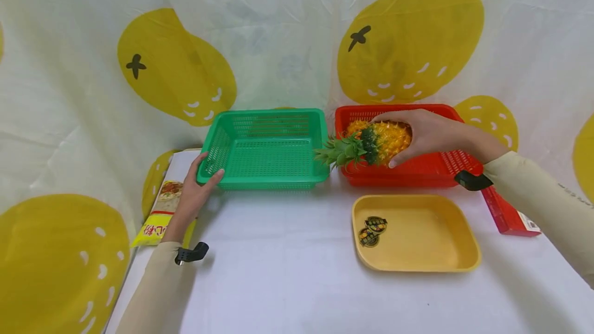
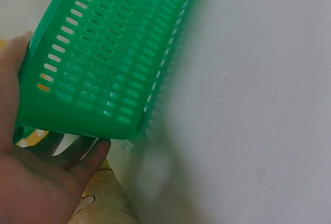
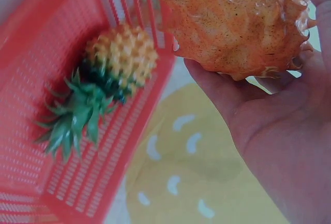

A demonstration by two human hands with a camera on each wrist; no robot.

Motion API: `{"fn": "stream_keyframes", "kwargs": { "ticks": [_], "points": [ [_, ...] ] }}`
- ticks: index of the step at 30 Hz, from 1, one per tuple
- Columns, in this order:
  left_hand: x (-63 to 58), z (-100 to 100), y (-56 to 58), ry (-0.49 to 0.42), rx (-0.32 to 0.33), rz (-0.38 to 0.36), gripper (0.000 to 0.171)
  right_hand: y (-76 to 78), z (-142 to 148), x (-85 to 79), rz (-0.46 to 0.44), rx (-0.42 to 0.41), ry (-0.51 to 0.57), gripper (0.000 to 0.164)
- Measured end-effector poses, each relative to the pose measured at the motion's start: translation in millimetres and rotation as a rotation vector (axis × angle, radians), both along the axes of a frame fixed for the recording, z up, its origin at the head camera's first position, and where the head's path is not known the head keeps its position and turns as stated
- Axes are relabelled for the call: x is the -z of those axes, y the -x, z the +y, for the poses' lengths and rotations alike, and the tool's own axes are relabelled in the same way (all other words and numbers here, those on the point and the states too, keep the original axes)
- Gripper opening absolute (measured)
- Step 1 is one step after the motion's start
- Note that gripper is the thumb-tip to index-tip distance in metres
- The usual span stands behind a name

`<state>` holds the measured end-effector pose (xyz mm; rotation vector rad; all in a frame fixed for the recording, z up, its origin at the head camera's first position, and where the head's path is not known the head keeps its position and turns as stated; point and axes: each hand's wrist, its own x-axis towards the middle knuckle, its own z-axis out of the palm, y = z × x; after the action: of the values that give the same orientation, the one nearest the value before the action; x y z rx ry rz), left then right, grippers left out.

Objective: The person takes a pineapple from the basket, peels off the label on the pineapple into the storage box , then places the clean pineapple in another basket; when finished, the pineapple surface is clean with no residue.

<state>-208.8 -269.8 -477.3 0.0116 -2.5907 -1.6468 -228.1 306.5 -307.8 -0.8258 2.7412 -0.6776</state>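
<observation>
My right hand (image 1: 431, 130) grips a toy-like pineapple (image 1: 393, 140) by its orange, spiky body, over the red basket (image 1: 403, 179). Its green leaves point left, towards the green basket. A second pineapple (image 3: 124, 58) lies inside the red basket, plain in the right wrist view and mostly hidden behind the held one in the head view. At the near left corner of the green basket (image 1: 266, 185), my left hand (image 1: 197, 189) holds the rim. In the left wrist view, the fingers curl around the end of the green basket (image 2: 77, 120). Nothing lies inside that basket.
A yellow tray (image 1: 417, 267) with two dark round stickers stands in front of the red basket. Beside my left forearm lies a yellow food packet (image 1: 162, 215). A red box (image 1: 506, 215) sits under my right forearm. Behind the baskets hangs a patterned cloth (image 1: 287, 40).
</observation>
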Motion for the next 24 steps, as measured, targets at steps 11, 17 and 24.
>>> {"fn": "stream_keyframes", "kwargs": {
  "ticks": [11, 17, 24],
  "points": [
    [4.3, 0.3, 1.0, 0.011, -0.013, -0.001, 0.086, 18.4, 35.0, 19.0, 0.002, 0.097, -0.063, 0.098],
    [4.2, 1.0, 2.7, 0.014, 0.006, 0.012, 0.086, 22.5, 46.3, 33.8, -0.03, 0.11, -0.054, 0.097],
    [4.4, -0.4, 0.2, -0.003, -0.002, 0.001, 0.085, 32.9, 57.0, 43.8, -0.04, 0.129, -0.034, 0.096]
  ]
}}
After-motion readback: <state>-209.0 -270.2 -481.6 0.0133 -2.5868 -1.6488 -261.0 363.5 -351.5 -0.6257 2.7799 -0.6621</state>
